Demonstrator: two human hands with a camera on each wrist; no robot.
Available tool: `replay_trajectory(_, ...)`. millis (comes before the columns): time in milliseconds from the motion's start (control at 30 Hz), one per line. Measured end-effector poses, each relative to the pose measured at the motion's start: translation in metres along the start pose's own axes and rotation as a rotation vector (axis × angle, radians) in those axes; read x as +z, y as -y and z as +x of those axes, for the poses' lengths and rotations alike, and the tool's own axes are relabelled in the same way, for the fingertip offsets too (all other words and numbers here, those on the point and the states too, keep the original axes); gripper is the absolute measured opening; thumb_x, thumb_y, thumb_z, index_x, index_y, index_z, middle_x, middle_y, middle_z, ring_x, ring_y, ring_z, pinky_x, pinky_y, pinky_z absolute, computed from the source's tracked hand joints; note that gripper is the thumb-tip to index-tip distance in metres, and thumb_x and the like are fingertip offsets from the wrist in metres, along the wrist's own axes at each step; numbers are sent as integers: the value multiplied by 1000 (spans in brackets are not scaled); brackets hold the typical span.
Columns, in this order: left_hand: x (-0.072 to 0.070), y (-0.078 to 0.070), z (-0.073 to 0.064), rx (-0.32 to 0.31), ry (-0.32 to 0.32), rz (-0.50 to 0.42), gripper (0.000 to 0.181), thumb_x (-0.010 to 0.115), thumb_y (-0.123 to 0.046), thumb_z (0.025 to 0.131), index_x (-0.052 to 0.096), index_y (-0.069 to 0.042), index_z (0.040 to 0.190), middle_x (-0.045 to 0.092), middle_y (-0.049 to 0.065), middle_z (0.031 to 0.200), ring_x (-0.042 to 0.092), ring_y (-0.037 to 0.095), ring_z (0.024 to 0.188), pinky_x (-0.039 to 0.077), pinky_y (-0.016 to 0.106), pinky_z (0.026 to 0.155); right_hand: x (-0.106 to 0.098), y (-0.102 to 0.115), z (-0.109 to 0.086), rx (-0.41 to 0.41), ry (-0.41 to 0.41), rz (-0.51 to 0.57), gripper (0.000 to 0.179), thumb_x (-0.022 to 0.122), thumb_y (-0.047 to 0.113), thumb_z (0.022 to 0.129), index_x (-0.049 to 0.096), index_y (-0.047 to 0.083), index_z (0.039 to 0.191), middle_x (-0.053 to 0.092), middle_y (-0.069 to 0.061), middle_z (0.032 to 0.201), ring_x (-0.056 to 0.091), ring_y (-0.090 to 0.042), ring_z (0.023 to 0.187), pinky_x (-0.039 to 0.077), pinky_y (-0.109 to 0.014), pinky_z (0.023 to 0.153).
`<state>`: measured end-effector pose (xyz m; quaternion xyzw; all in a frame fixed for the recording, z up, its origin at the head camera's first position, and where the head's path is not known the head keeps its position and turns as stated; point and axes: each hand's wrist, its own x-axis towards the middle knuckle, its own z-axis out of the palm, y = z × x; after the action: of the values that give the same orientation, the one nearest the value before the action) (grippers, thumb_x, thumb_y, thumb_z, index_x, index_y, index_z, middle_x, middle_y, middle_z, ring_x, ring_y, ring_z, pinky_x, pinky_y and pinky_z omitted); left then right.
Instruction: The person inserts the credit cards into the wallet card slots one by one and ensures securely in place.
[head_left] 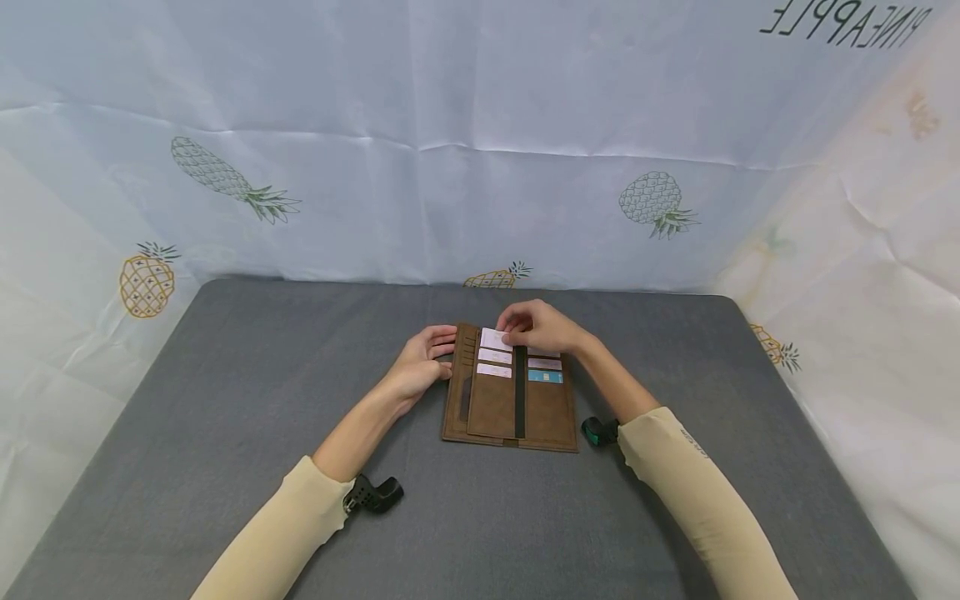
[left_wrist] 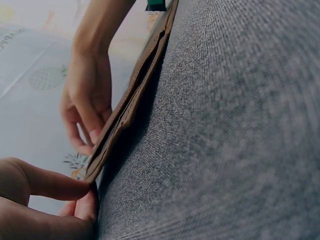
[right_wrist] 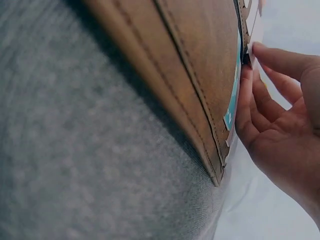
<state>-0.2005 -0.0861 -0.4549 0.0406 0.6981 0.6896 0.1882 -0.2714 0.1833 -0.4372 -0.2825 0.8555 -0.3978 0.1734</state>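
A brown wallet (head_left: 491, 408) lies spread on the grey table, with a dark band (head_left: 521, 400) down its middle. My left hand (head_left: 416, 362) pinches its left edge between thumb and fingers, as the left wrist view shows. Over the top of the wallet, my right hand (head_left: 547, 327) pinches a pale pink card (head_left: 492, 339) by its right corner; this card sits in the uppermost slot of the left column. Further pale cards (head_left: 494, 370) show below it. The right column holds a blue card (head_left: 545, 377) under pale ones, partly hidden by the right hand.
The grey tabletop (head_left: 480, 533) extends around the wallet on all sides. Behind it hangs a white cloth (head_left: 450, 208) printed with pineapples. Black wrist devices (head_left: 375, 494) are worn at both cuffs.
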Motion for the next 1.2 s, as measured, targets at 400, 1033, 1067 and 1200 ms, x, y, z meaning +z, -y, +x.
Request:
replay_trajectory(400, 0, -1, -1, 1, 4, 6, 82, 46, 28, 87, 35, 2, 164, 40, 24, 169, 40, 40, 158, 45, 47, 114, 0, 2, -3, 2, 17, -3, 16, 73, 9, 103, 78, 2, 116, 79, -18, 111, 76, -24, 102, 62, -39, 95)
replay_trajectory(1033, 0, -1, 0, 2, 24, 25, 80, 48, 26, 89, 34, 2, 164, 39, 24, 169, 39, 40, 159, 45, 52, 119, -13, 2, -38, -33, -236, 16, 23, 73, 9, 103, 76, -4, 122, 78, -19, 114, 76, -35, 100, 59, -27, 83)
replay_trajectory(1067, -1, -1, 0, 3, 26, 31, 79, 49, 25, 90, 34, 2, 164, 39, 24, 169, 39, 40, 158, 46, 50, 117, -16, 2, -44, -26, -256, 25, 23, 73, 9, 104, 75, -5, 122, 78, -20, 114, 75, -38, 100, 59, -25, 83)
replay_trajectory(1200, -4, 0, -1, 1, 37, 62, 76, 51, 24, 93, 34, 2, 164, 40, 25, 168, 41, 41, 158, 51, 37, 104, -28, 3, -68, 18, -329, 23, 22, 72, 9, 104, 74, -5, 121, 77, -21, 115, 74, -42, 103, 58, -22, 83)
